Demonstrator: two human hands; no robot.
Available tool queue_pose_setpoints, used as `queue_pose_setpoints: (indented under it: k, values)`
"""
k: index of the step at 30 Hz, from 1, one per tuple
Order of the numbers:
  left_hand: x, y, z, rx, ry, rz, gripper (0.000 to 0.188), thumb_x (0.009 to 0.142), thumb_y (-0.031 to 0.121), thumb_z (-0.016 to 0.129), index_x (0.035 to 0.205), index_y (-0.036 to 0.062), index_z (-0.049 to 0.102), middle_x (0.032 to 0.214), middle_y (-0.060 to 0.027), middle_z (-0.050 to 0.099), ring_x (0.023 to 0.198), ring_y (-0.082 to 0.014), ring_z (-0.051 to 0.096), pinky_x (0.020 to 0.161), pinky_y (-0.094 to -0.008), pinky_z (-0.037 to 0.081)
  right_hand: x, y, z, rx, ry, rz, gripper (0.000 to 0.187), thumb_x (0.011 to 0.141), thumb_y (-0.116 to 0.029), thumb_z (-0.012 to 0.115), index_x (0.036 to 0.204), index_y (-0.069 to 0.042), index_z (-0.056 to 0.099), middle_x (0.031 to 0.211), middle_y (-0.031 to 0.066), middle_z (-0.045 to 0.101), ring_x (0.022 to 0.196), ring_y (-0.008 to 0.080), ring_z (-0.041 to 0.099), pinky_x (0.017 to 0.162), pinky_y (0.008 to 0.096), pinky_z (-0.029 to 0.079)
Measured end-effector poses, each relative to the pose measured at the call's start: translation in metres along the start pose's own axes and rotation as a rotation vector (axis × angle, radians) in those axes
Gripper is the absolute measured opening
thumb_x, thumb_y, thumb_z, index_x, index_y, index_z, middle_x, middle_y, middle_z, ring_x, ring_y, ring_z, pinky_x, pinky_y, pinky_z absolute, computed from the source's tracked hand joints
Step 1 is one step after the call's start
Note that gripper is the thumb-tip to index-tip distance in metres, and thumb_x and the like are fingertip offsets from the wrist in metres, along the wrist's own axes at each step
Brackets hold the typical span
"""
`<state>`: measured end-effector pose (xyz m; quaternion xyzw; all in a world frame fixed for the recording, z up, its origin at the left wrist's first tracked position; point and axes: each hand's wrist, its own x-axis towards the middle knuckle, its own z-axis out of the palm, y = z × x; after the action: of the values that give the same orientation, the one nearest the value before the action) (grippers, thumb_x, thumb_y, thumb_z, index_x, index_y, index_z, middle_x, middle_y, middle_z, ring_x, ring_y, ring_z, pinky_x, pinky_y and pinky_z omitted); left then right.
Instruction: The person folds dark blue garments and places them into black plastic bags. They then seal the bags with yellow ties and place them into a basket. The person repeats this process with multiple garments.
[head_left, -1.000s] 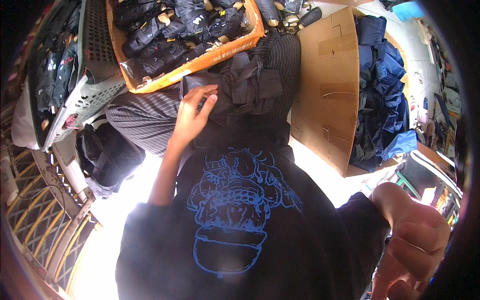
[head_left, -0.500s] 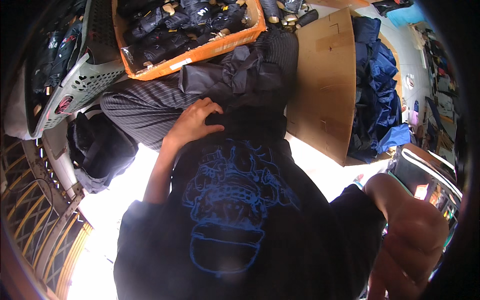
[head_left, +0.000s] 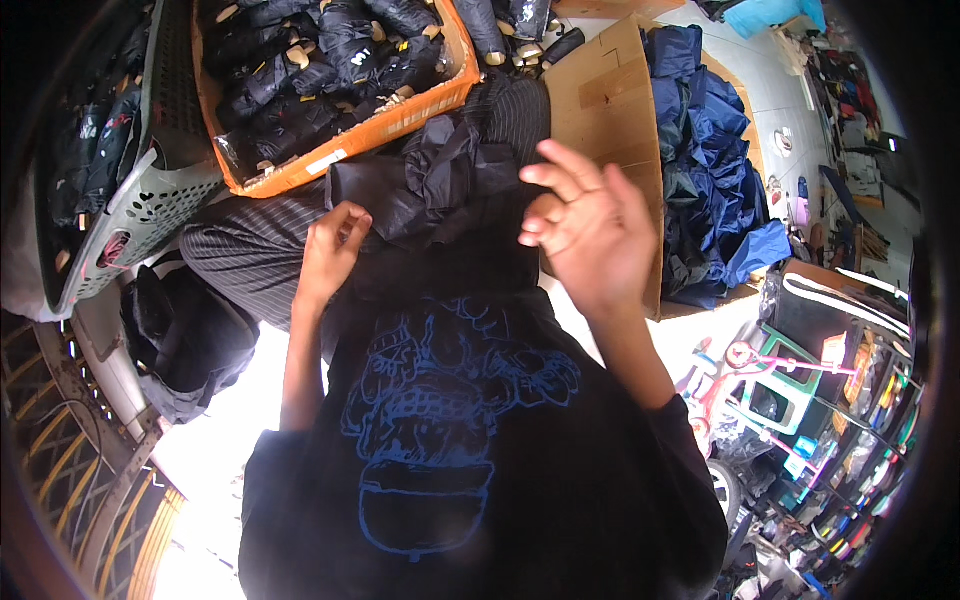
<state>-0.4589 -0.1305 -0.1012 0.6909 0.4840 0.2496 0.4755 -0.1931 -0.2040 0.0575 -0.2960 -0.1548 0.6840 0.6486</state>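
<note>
A piece of thin black fabric lies crumpled across my lap, over pinstriped trousers. My left hand is at its near left edge, with the fingers curled in toward the thumb. Whether a bit of the fabric is caught between those fingertips I cannot tell. To the right of the fabric, my right hand is raised in the air, slightly blurred. Its fingers are spread and hold nothing. Behind it stands a cardboard box filled with folded dark blue fabric pieces.
An orange crate beyond my lap holds several black wrapped bundles. At the left a grey perforated basket holds similar ones. A black bag rests below it. On the right are a pink-and-green child's bike and clutter.
My right hand has come up from the lower right to beside the fabric, opening out. The left hand has shifted left, its fingers curling in. The whole view has shifted somewhat.
</note>
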Motion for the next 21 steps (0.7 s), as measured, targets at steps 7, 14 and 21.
queue_pose_setpoints:
  k: [7, 14, 21]
  values:
    - [-0.003, -0.003, 0.002, -0.07, 0.016, 0.002, 0.013, 0.094, 0.011, 0.059, 0.092, -0.0015, 0.062, 0.069, -0.0029, 0.058, 0.062, -0.0065, 0.051, 0.058, -0.0239, 0.041, 0.023, 0.027, -0.047, -0.388, 0.188, 0.055, 0.042, 0.098, -0.032, 0.043, 0.117, 0.005, 0.055, 0.099, 0.0173, 0.063, 0.074, 0.025, 0.064, 0.071, 0.0379, 0.054]
    - [-0.007, 0.023, -0.005, -0.078, 0.028, -0.037, 0.008, 0.09, 0.007, 0.062, 0.09, -0.0012, 0.064, 0.076, -0.0065, 0.064, 0.06, -0.0101, 0.055, 0.056, -0.0247, 0.042, 0.02, 0.042, -0.079, -1.247, -0.12, 0.191, 0.009, 0.089, -0.01, 0.063, 0.095, -0.005, 0.067, 0.086, 0.0046, 0.061, 0.071, 0.0198, 0.062, 0.065, 0.0325, 0.05]
    - [0.004, 0.029, 0.004, -0.035, -0.054, 0.048, 0.008, 0.09, 0.007, 0.063, 0.091, -0.0008, 0.064, 0.082, -0.0054, 0.065, 0.062, -0.0101, 0.054, 0.057, -0.0252, 0.042, 0.014, 0.071, -0.081, -1.632, -0.539, 0.09, 0.023, 0.078, -0.005, 0.07, 0.101, -0.006, 0.069, 0.085, 0.0085, 0.057, 0.079, 0.0245, 0.062, 0.07, 0.0368, 0.049]
